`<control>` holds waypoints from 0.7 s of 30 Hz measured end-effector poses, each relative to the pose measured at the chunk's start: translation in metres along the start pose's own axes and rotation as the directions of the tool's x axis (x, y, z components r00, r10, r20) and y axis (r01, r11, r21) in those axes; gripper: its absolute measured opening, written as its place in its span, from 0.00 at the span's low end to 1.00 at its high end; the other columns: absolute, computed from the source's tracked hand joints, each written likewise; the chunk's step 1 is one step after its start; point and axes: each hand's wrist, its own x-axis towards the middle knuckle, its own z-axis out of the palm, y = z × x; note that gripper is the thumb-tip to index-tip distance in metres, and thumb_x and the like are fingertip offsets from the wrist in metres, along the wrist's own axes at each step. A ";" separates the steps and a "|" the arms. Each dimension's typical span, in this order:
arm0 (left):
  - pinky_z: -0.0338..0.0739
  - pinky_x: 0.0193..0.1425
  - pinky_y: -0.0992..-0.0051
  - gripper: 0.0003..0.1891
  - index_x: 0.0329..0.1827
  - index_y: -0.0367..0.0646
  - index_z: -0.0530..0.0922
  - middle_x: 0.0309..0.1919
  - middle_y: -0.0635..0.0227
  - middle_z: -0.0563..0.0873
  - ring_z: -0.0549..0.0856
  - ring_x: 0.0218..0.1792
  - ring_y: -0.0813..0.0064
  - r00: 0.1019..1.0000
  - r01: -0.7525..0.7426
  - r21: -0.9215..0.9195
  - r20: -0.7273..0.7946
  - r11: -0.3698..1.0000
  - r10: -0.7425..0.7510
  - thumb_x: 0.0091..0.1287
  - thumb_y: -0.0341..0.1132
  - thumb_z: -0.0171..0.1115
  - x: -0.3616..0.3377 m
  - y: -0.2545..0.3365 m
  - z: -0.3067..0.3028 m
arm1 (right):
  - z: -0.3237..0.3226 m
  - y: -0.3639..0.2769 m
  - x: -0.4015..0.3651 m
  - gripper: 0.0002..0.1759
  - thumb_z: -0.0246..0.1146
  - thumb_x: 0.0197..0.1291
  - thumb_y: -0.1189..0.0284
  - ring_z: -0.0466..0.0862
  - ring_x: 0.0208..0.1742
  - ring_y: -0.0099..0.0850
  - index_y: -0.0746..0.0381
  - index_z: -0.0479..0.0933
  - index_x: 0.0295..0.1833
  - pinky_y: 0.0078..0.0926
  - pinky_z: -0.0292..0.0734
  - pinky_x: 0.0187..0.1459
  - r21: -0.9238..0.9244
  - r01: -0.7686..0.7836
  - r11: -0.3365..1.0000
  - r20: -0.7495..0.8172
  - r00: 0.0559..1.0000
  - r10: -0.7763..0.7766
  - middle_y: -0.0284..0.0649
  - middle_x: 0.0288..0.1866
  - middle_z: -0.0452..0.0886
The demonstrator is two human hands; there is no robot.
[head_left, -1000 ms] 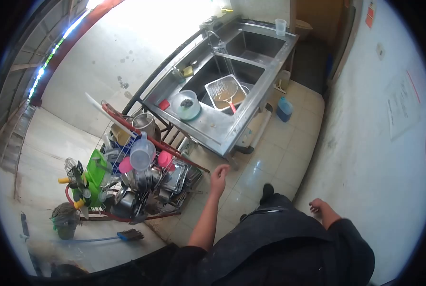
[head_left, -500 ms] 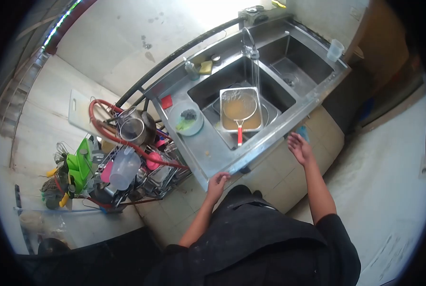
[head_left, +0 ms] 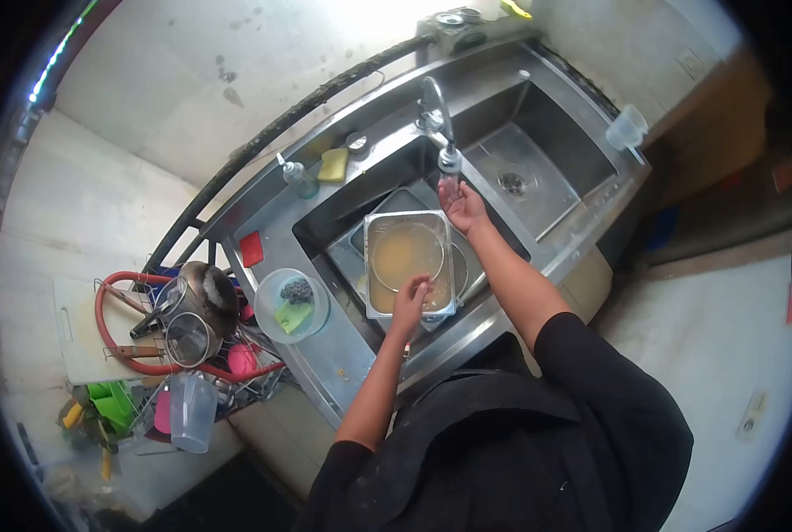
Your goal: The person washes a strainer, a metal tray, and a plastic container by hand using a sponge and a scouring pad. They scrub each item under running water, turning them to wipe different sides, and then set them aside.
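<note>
My right hand is under the faucet, palm turned up and fingers loosely extended at the spout's end. Lower down, my left hand hovers over the near part of a rectangular metal pan, its fingers slightly bent with nothing seen in them. The pan stands in the left sink basin and holds cloudy brownish water. A round mesh strainer sits in that water; my left hand and forearm hide its red handle. Beneath the pan lie other metal trays.
Left of the basin, a clear bowl holds a scouring pad and green sponge. A soap bottle, yellow sponge and red scraper are on the ledge. A crowded dish rack is at left; a plastic jug at right.
Both hands have moved forward from in front of the sink: the right to the faucet, the left over the pan. My view has moved closer to the sink.
</note>
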 end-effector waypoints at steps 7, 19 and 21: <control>0.78 0.62 0.63 0.24 0.69 0.45 0.69 0.63 0.62 0.79 0.81 0.60 0.66 0.963 0.234 -0.546 0.013 0.805 -0.270 0.81 0.52 0.41 0.144 0.052 0.075 | -0.011 0.004 0.119 0.20 0.54 0.73 0.64 0.56 0.19 0.23 0.58 0.66 0.26 0.24 0.52 0.23 0.319 -0.345 0.883 0.245 0.930 0.275 0.30 0.21 0.59; 0.84 0.42 0.70 0.37 0.47 0.42 0.78 0.37 0.59 0.86 0.87 0.37 0.66 0.969 0.087 -0.968 0.028 0.236 -0.244 0.71 0.71 0.44 0.278 0.018 0.105 | -0.018 0.052 0.224 0.11 0.52 0.67 0.80 0.79 0.29 0.27 0.63 0.76 0.50 0.22 0.76 0.29 -0.802 -0.323 0.502 -0.223 0.942 0.250 0.37 0.34 0.80; 0.84 0.42 0.69 0.36 0.47 0.41 0.77 0.35 0.60 0.86 0.87 0.37 0.66 0.958 0.000 -0.963 -0.077 0.268 -0.277 0.72 0.70 0.42 0.266 0.046 0.143 | -0.021 0.042 0.225 0.11 0.49 0.67 0.79 0.80 0.28 0.24 0.65 0.77 0.48 0.22 0.78 0.30 -0.945 -0.129 0.301 -0.080 0.982 0.171 0.37 0.34 0.82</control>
